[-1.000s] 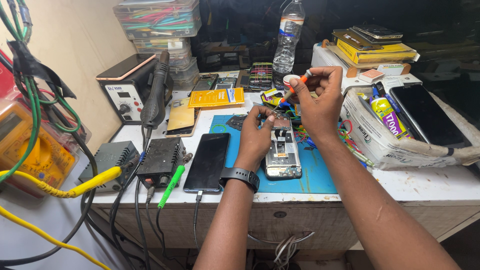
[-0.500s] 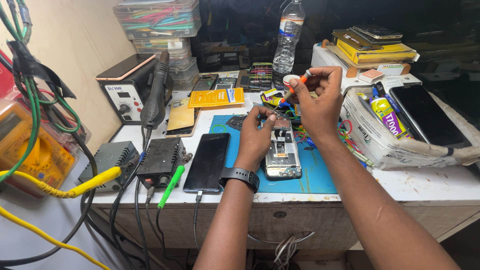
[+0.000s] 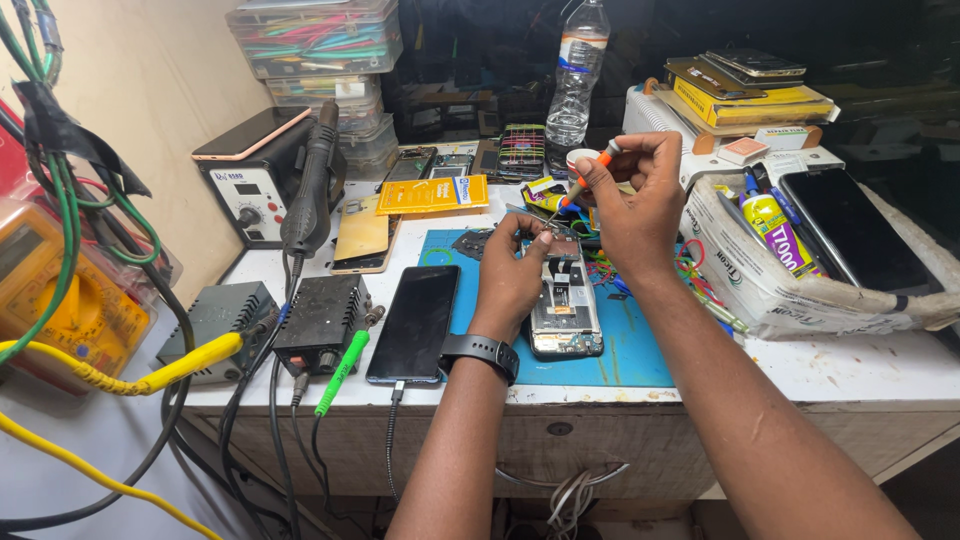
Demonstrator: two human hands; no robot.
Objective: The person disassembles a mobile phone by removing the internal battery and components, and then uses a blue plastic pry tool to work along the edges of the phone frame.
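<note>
Screwdriver (image 3: 583, 178) in rt hand (image 3: 632, 200), opened phone (image 3: 563, 298) under lft hand (image 3: 510, 272)

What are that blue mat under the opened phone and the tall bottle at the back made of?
The blue mat looks like soft matte rubber or silicone: flat, no glare. The bottle seems clear thin plastic: see-through, with ribbed, glinting walls.
</note>
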